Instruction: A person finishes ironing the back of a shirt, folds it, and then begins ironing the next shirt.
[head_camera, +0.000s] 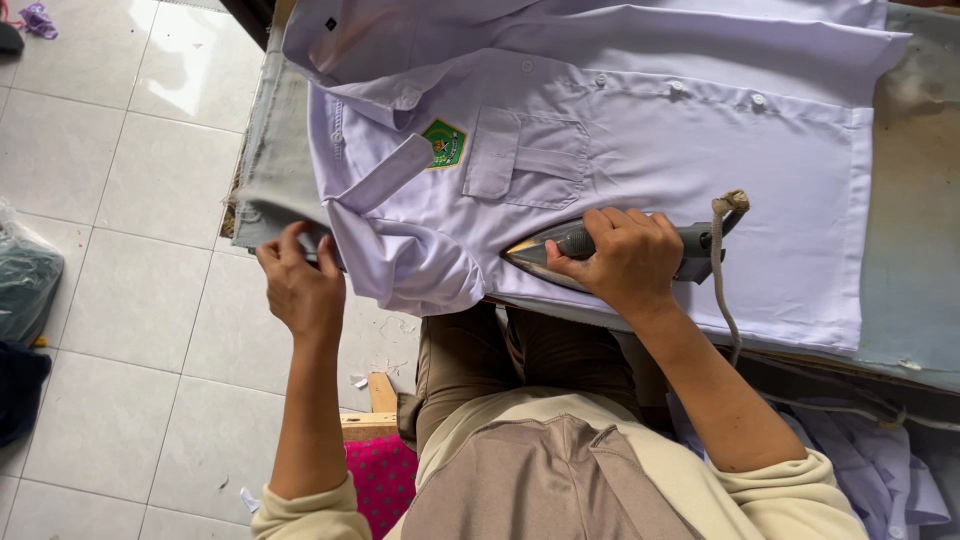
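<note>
A pale lilac button-up shirt (640, 140) lies spread on a grey padded ironing surface (915, 170); it has a chest pocket and a green badge (443, 142). My right hand (625, 262) grips the dark handle of a grey iron (540, 252), whose metal tip points left on the shirt's lower front. A braided cord (722, 265) runs from the iron's rear down over the edge. My left hand (300, 285) pinches the shirt's sleeve edge at the board's near-left corner.
White floor tiles (130, 200) lie to the left, with dark bags (22, 285) at the far left edge. A pink patterned cushion (382, 475) and a wooden piece (372, 405) sit below the board. More pale cloth (870, 460) is heaped at lower right.
</note>
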